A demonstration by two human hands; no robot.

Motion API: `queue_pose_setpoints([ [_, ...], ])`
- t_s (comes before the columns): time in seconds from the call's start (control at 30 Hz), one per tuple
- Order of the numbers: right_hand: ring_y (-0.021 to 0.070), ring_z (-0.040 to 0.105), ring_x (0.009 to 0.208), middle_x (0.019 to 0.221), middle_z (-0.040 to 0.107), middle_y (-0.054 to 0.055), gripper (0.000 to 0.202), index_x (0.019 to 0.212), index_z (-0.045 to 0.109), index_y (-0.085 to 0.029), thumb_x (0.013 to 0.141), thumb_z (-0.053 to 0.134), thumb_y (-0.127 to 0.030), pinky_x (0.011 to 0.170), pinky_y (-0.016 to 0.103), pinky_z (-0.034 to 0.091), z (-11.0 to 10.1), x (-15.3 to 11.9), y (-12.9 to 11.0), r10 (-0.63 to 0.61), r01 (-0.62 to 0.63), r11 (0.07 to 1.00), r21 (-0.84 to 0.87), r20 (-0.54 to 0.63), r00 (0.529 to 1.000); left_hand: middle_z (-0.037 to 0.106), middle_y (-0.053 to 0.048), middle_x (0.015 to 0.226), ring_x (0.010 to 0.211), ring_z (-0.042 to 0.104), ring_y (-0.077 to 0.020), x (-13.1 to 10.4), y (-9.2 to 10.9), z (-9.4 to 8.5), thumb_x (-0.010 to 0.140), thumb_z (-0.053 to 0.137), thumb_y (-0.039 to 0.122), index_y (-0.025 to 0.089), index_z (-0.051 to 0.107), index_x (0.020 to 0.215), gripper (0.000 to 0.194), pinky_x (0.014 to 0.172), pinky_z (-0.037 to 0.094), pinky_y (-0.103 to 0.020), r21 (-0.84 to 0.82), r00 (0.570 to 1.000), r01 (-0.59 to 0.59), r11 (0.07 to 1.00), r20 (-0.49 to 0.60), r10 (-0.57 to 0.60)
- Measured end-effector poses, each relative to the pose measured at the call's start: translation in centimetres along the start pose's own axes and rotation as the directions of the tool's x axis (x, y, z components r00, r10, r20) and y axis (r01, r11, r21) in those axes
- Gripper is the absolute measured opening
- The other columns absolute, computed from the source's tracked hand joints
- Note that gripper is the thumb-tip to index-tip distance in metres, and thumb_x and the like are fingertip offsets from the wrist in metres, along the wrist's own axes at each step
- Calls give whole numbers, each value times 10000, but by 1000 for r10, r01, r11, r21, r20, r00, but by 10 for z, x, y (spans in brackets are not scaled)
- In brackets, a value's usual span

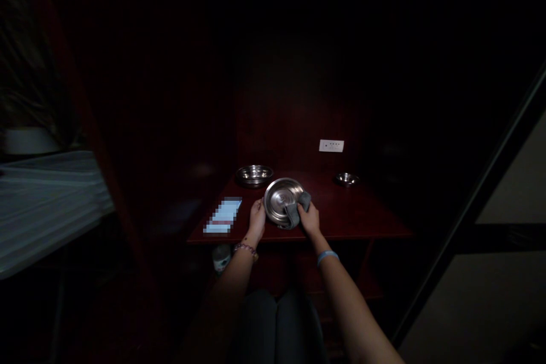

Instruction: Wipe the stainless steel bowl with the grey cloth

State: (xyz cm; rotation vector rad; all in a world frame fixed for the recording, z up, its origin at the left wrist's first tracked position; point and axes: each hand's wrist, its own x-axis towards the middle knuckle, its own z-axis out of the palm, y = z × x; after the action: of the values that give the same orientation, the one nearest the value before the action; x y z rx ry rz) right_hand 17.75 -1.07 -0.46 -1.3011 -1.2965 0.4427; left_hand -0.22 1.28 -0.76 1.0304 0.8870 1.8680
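Note:
A round stainless steel bowl [277, 200] is tilted up above the front part of a dark red desk [362, 216], its inside facing me. My left hand [256, 219] is closed on the bowl's left rim. At its lower right, my right hand [310, 218] is closed on a grey cloth [292, 214] that lies over the rim and against the inside. Behind the held bowl to the left, shiny metal bowls [255, 175] look stacked on the desk. A smaller metal bowl [347, 179] sits at the back right.
A pixelated bright rectangle [223, 216] lies at the desk's left front. A bottle [222, 259] stands below the desk edge. A white socket plate [331, 146] is on the back panel. Stacked clear plastic trays [51, 199] stand far left. Dark panels flank both sides.

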Motion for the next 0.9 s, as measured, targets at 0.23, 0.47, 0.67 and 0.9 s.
queue_pose_setpoints([
  [0.23, 232, 684, 935, 1005, 748, 99, 315, 1034, 703, -176, 838, 573, -386, 861, 318, 521, 1, 0, 1, 11, -11, 1000, -19, -3, 1000, 636, -24, 790, 784, 572, -168, 0, -1, 0, 679, 726, 501, 166, 621, 781, 365, 829, 456, -327, 13, 1000, 6, 1000, -21, -6],
  [0.47, 233, 683, 943, 1018, 747, 100, 311, 1040, 705, -179, 839, 576, -380, 866, 321, 524, 0, 0, 1, 3, -3, 1000, -20, -4, 1000, 664, -45, 801, 798, 601, -186, -3, 5, 1, 712, 723, 461, 167, 644, 777, 311, 838, 479, -345, 13, 1000, 13, 1000, 1, -13],
  [0.67, 226, 687, 916, 981, 748, 88, 290, 1013, 708, -185, 839, 577, -376, 848, 311, 529, 0, -1, 0, 8, -8, 1000, -18, -10, 1000, 673, -52, 821, 814, 610, -191, -5, 6, 1, 744, 706, 443, 164, 661, 794, 286, 851, 484, -351, 11, 1000, 30, 999, 9, -30],
  [0.9, 239, 686, 939, 1007, 743, 109, 329, 1036, 702, -170, 848, 558, -400, 862, 327, 523, 1, 1, 3, -6, 6, 1000, -19, -6, 1000, 666, -45, 823, 815, 599, -189, -1, 0, -1, 762, 685, 428, 171, 649, 787, 261, 861, 474, -350, 37, 1000, 25, 999, 0, -25],
])
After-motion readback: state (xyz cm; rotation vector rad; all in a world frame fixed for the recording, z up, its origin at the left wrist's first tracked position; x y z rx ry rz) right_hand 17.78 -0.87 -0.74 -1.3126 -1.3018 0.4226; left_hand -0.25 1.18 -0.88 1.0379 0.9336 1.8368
